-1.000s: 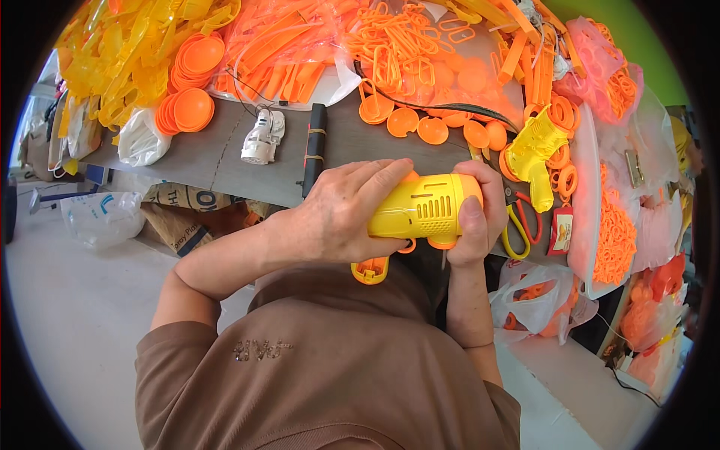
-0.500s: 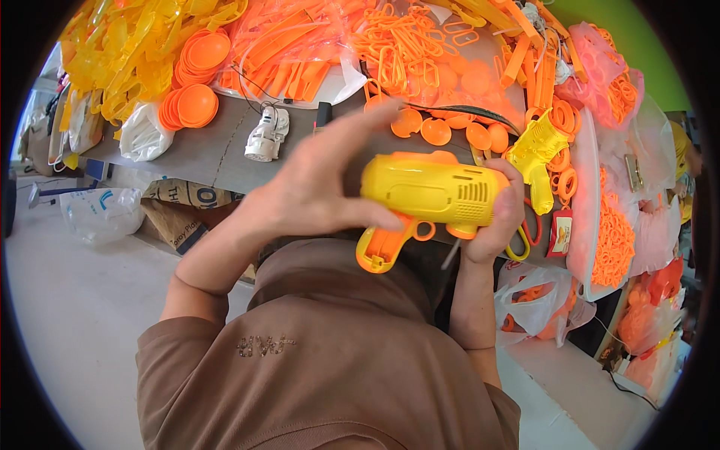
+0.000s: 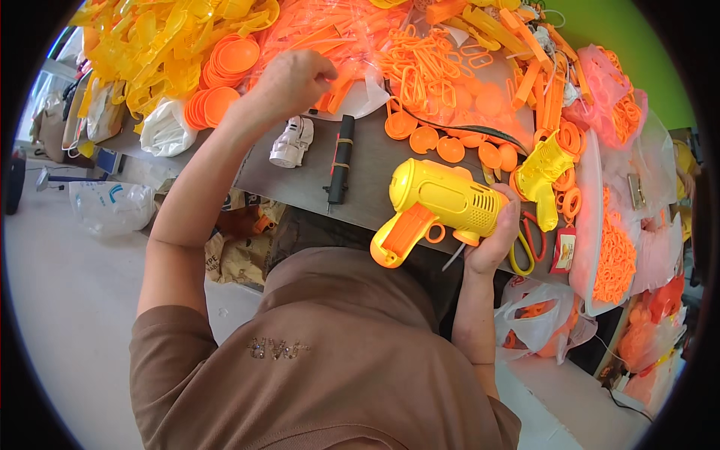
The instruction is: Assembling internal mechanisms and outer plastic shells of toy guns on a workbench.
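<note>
One toy gun [image 3: 442,196] in the head view sits over the tabletop's [image 3: 375,169] near edge, vented end in the right hand's [image 3: 491,244] grasp; likely light, stiff, slick, best taken by its handle [image 3: 405,234]. Left hand [image 3: 296,79], near orange strips [image 3: 343,88], curls; any pinch unclear.

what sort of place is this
Probably a small assembly workshop: heaped yellow parts, a bin of small orange pieces, and a yellow pistol-shaped body held in the right hand.

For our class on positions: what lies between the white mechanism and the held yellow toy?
In the head view, a black bar lies between the white mechanism and the yellow toy.
</note>
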